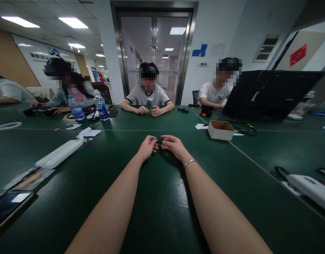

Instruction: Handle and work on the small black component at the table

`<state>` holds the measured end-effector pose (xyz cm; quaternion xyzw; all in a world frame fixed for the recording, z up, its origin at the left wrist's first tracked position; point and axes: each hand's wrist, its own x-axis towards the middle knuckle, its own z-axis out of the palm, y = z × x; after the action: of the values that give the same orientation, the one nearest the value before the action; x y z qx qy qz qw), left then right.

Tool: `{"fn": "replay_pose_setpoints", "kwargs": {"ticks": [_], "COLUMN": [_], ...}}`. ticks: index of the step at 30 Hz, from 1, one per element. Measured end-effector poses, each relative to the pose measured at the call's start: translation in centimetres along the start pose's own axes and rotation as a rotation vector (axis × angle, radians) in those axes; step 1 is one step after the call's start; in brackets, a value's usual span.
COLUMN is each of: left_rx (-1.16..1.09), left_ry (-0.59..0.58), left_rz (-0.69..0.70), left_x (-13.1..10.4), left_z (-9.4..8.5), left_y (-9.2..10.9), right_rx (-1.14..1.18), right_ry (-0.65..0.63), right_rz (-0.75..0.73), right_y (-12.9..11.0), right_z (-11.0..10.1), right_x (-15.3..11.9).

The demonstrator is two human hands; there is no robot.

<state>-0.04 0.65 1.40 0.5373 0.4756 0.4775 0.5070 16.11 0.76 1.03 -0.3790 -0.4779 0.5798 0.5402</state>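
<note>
Both my arms reach forward over the dark green table (162,197). Between my fingertips is a small dark object (159,140), too small to name. My left hand (148,147) pinches its left end. At its right end, my right hand (175,146) closes on it with thumb and fingers; a silver bracelet (190,162) circles that wrist. The fingers cover part of the small object.
Left lie a white elongated case (60,153), a phone (11,208) and two water bottles (101,107). A small open box (221,130) stands right, near cables and a large black panel (268,93). Across the table, a person (148,93) rests both hands on it; other people sit at either side.
</note>
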Motion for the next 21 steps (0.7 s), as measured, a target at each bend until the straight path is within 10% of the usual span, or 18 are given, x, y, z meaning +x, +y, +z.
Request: {"fn": "replay_pose_setpoints", "kwargs": {"ticks": [21], "left_rx": [-0.008], "left_ry": [-0.031], "left_rz": [-0.019], "left_x": [-0.05], "left_z": [-0.16], "left_y": [0.31], "right_rx": [0.011], "right_ry": [-0.032], "right_rz": [0.029], "right_y": [-0.62], "right_z": [0.11], "right_x": [-0.55]}}
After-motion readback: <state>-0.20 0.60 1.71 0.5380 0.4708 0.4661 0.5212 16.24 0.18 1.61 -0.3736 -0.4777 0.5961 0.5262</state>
